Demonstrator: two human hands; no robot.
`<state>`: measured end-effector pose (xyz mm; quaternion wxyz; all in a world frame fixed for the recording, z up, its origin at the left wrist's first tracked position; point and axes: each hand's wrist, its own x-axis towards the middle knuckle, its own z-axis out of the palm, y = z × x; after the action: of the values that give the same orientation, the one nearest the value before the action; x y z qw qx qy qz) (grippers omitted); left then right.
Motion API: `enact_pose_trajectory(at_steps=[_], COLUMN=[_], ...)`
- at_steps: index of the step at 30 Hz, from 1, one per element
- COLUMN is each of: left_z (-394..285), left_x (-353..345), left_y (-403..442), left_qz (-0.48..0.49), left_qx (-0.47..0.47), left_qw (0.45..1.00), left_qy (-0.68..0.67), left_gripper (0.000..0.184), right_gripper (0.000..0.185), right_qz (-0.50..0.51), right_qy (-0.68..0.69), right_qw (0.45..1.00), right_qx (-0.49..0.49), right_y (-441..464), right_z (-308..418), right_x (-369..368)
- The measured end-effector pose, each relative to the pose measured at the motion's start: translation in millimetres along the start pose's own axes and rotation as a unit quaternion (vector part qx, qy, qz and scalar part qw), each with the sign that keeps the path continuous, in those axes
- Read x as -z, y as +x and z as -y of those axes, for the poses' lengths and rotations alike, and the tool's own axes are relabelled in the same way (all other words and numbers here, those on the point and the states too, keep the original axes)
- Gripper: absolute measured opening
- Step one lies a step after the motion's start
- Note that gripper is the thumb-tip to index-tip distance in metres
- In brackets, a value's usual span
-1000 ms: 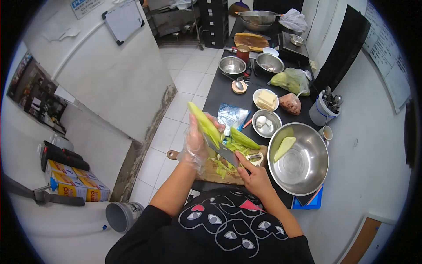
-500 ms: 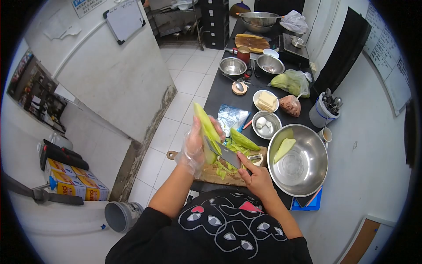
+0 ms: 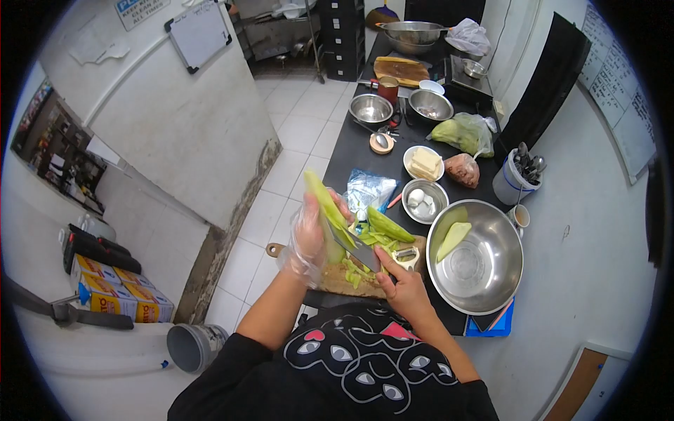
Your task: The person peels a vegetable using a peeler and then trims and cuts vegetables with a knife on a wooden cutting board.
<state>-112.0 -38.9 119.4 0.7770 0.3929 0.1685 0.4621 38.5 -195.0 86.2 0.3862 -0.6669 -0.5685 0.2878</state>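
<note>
My left hand (image 3: 307, 235), in a clear plastic glove, is wrapped round a long pale-green vegetable piece (image 3: 321, 200) tilted upward over the board. In my bare right hand (image 3: 408, 289) is a kitchen knife (image 3: 362, 254), its broad blade against the lower part of that piece; the contact edge is partly hidden. Below lies a wooden cutting board (image 3: 338, 283) strewn with green strips (image 3: 352, 275). Another green piece (image 3: 390, 226) rests at the board's far side. Close to my right fingers is a white-handled peeler (image 3: 406, 258).
A big steel bowl (image 3: 507, 281) on the right holds pale-green slices (image 3: 454, 241). Beyond the board are a silver-blue packet (image 3: 370, 188), a small bowl of white pieces (image 3: 439, 214) and a dish of yellowish blocks (image 3: 425, 163). A utensil bucket (image 3: 511, 188) stands by the wall.
The knife and my right hand have shifted slightly left, bringing the blade farther in against the vegetable piece. My left hand and the piece have moved slightly, and more of the peeler shows.
</note>
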Motion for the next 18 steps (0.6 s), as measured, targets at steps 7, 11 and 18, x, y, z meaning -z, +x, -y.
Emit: enact_pose_trajectory(at_steps=[7, 11, 18], left_z=[9, 2, 14], left_x=[5, 12, 0], left_y=[-1, -1, -4], left_qz=[-0.003, 0.035, -0.035], left_qx=[-0.025, 0.110, 0.008], left_qw=[0.998, 0.993, 0.999], left_qy=[0.052, -0.014, 0.000], left_gripper=[0.052, 0.052, 0.051], right_gripper=[0.044, 0.042, 0.044], right_qz=[-0.005, 0.008, 0.018], right_qy=[0.003, 0.044, 0.004], right_qw=[1.000, 0.998, 0.999], right_qx=[0.016, 0.052, -0.034], right_y=[1, 2, 1], right_z=[-3, -14, -6], right_x=[0, -2, -1])
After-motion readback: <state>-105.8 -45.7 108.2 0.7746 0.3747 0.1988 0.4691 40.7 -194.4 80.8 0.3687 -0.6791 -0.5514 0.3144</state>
